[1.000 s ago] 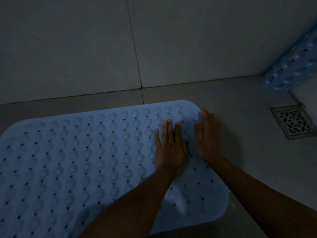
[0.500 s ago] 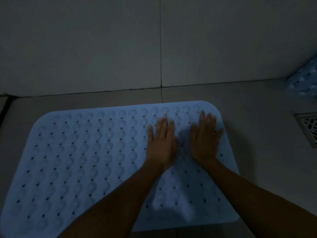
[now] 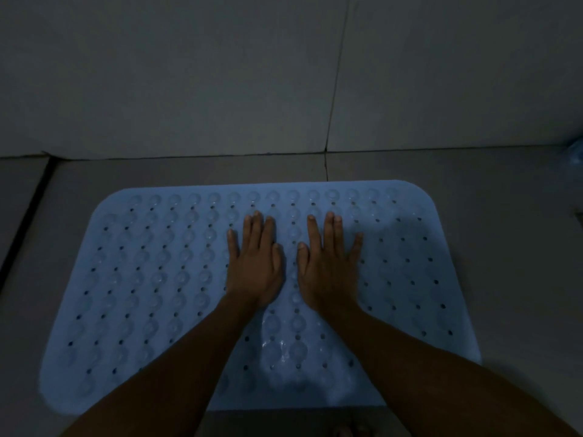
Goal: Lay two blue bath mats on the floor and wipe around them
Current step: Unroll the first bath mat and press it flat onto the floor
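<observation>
On the grey tiled floor [image 3: 504, 247] lies a pale blue dimpled rubber bath mat [image 3: 151, 279]; left hand [image 3: 255, 263] and right hand [image 3: 328, 266] press flat at its centre, fingers straight, slightly apart; wall at 12 o'clock.

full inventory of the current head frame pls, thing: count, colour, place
bath mat: 1, light blue with rows of bumps and small holes, flat on the floor, centre of view
second mat: 1 sliver, blue, at the right edge near the wall; too little shows to say how it lies
floor: grey tiles, around the mat, with a dark seam at the left
wall: grey tiles, top half of view, one vertical joint right of centre
left hand: 1, flat on the mat, fingers straight, near its middle
right hand: 1, flat on the mat, fingers straight, just right of the left hand, not touching it
</observation>
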